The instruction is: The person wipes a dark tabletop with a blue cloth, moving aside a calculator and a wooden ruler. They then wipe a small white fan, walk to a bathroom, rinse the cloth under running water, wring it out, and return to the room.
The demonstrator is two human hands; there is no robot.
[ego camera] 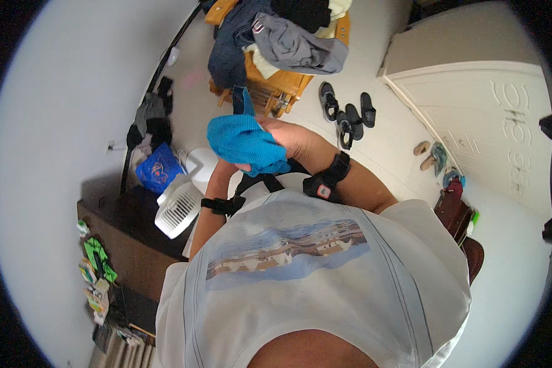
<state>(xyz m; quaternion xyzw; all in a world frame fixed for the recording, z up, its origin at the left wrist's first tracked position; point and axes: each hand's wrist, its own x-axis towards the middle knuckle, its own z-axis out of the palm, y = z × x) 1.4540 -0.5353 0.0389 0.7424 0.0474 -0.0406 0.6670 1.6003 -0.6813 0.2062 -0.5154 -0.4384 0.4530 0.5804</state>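
In front of my chest is a bunched bright blue textured cloth (246,142), with a darker blue band (244,99) sticking out at its far end. My right hand (276,130) grips it from the right side, fingers mostly hidden by the fabric. From below on the left, my left hand (231,166) holds the same cloth, which covers most of that hand. Black straps circle both wrists; the right strap (329,178) carries a small device.
Clothes, including a grey garment (299,46), lie heaped on a wooden chair (290,83) ahead. Black shoes and slippers (347,112) are on the floor to its right. At left are a blue bag (160,168), a white vented appliance (179,207) and a dark cabinet (129,248). A cream wardrobe (478,115) stands right.
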